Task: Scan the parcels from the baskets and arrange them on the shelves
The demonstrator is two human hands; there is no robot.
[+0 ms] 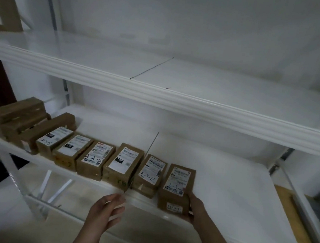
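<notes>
A brown cardboard parcel [177, 188] with a white label sits at the right end of a row on the lower white shelf [227, 185], overhanging the front edge. My right hand [196, 209] grips its right side, thumb on the label. To its left stand several similar labelled parcels [122, 164], side by side; one reads 4-3-11. My left hand [106, 211] hovers open below the shelf's front edge and holds nothing.
More brown boxes [20, 117] are stacked at the shelf's left end. The upper shelf [197, 82] holds one box [4, 12] at its far left. A thin black line marks each shelf near its middle. A wooden surface [298, 216] lies at right.
</notes>
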